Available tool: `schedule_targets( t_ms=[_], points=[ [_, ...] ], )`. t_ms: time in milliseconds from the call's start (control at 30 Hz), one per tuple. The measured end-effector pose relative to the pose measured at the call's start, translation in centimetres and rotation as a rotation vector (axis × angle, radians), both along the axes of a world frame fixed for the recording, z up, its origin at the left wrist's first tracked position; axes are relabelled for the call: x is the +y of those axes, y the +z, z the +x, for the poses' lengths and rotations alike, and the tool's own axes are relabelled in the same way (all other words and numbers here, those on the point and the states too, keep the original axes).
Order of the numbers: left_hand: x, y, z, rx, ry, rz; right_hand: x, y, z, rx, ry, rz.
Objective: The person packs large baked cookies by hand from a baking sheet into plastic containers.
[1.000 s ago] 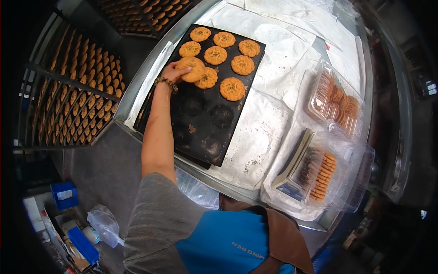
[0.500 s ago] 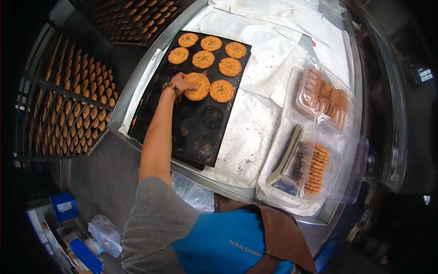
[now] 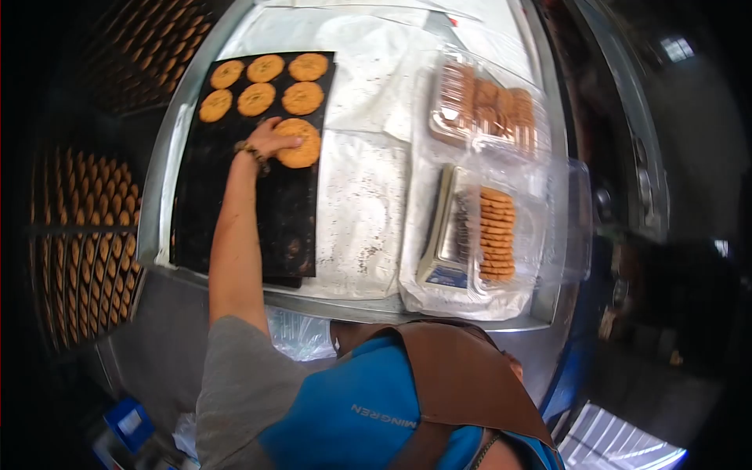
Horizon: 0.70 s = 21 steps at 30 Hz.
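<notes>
Right now our left hand [image 3: 272, 141] is partly closed, its thumb across the top of a cookie [image 3: 301, 149] near the right edge of the black tray [image 3: 247, 200]. Six other cookies [image 3: 256, 99] lie on that tray in two rows, just beyond our fingers. To the right on the bench [image 3: 360, 204], clear plastic boxes [image 3: 536, 223] hold more cookies. Our right hand is out of view, so we cannot tell its state.

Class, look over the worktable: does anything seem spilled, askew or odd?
Dark specks, possibly crumbs, dirty the white lining beside the black tray. A lower tray juts out beneath it, so the stack looks misaligned.
</notes>
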State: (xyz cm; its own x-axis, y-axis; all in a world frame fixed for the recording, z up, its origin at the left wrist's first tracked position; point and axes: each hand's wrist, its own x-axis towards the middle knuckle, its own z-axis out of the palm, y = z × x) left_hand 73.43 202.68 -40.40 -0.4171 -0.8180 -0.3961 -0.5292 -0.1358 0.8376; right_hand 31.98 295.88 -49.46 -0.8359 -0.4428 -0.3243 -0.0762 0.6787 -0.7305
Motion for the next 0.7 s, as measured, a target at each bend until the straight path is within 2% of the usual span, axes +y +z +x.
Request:
schedule_targets(
  t_ms=[33,67,133,167,200,233,300,367,400,467,500,567,633,700],
  points=[
    [-0.8,-0.8,0.3,0.0,-0.007,0.021,-10.1,9.6,3.0,-0.441,-0.338,0.318],
    [-0.7,-0.4,0.3,-0.02,0.004,0.049,-10.3,10.4,3.4,-0.446,-0.363,0.315],
    [-0.2,-0.1,-0.1,-0.048,0.009,0.072,-10.1,11.0,3.9,-0.58,-0.441,0.136],
    [-0.1,-0.3,-0.1,-0.056,-0.046,0.053,-9.5,11.1,4.2,-0.59,-0.447,0.132],
    [0.0,-0.3,0.6,-0.069,-0.094,0.034,-8.5,11.0,4.5,-0.543,-0.341,0.113],
    [1.5,1.0,-0.3,-0.405,-0.08,-0.248,-8.1,10.6,5.0,-0.501,-0.225,0.092],
    [5.4,4.6,-2.4,-0.736,-0.042,-0.518,-7.5,8.5,5.8,-0.556,-0.201,0.085],
    [7.2,6.5,-3.0,-0.806,-0.088,-0.644,-6.8,6.5,6.6,-0.603,-0.2,0.082],
    [6.5,5.9,-2.0,-0.823,-0.083,-0.651,-6.2,5.9,7.0,-0.618,-0.207,0.081],
    [4.8,3.7,-0.8,-0.3,-0.017,-0.178,-4.0,4.8,7.4,-0.635,-0.231,0.082],
    [4.3,4.0,-0.7,-0.304,-0.014,-0.185,-3.0,4.1,7.4,-0.639,-0.244,0.081],
    [3.2,4.7,-0.5,-0.134,0.017,-0.048,-1.3,3.0,7.2,-0.643,-0.268,0.082],
    [1.7,4.6,-1.2,0.327,0.181,0.146,-0.3,2.3,6.6,-0.644,-0.285,0.094],
    [-0.4,4.7,-2.9,0.45,0.304,0.15,0.3,1.7,5.1,-0.637,-0.293,0.108]
  ],
)
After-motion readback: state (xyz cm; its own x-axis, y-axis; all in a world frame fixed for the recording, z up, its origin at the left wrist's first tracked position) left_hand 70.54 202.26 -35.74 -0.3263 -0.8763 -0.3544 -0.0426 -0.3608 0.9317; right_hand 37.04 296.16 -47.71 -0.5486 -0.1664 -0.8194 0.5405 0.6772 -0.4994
